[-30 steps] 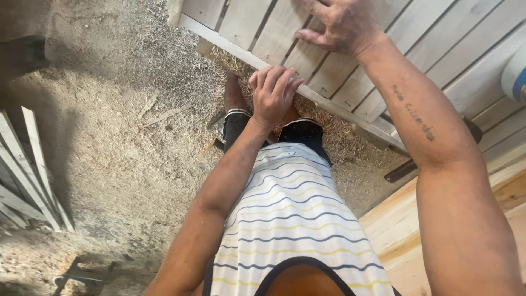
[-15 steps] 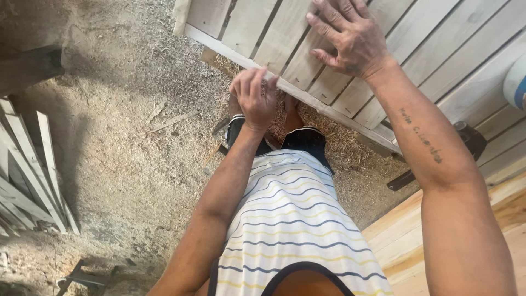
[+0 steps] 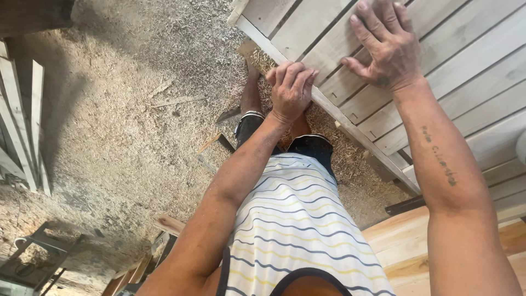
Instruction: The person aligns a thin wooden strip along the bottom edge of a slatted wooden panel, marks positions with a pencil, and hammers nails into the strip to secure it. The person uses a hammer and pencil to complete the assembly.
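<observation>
Both hands, left hand (image 3: pixel 290 87) and right hand (image 3: pixel 386 46), touch a slatted wooden panel (image 3: pixel 471 66) (sawdust floor (image 3: pixel 126 126) below).

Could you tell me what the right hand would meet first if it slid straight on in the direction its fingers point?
The right hand lies flat on the slatted wooden panel, fingers pointing up the picture. Sliding on, it would probably just cross more slats; nothing else shows before the frame's edge.

Pale, almost whitewashed slatted wooden panel (image 3: pixel 449 71) with dark gaps running between the boards. The tank top (image 3: pixel 296 219) is white with thin navy and yellow stripes and dark trim at the neck, shorts (image 3: pixel 309 148) are dark navy with a light hem. Floor's all tan-grey sawdust (image 3: pixel 131 126). Warm orange-honey planks (image 3: pixel 405 241) sit by the panel's near edge, plus greyish-white slats (image 3: pixel 22 120) at left.
</observation>
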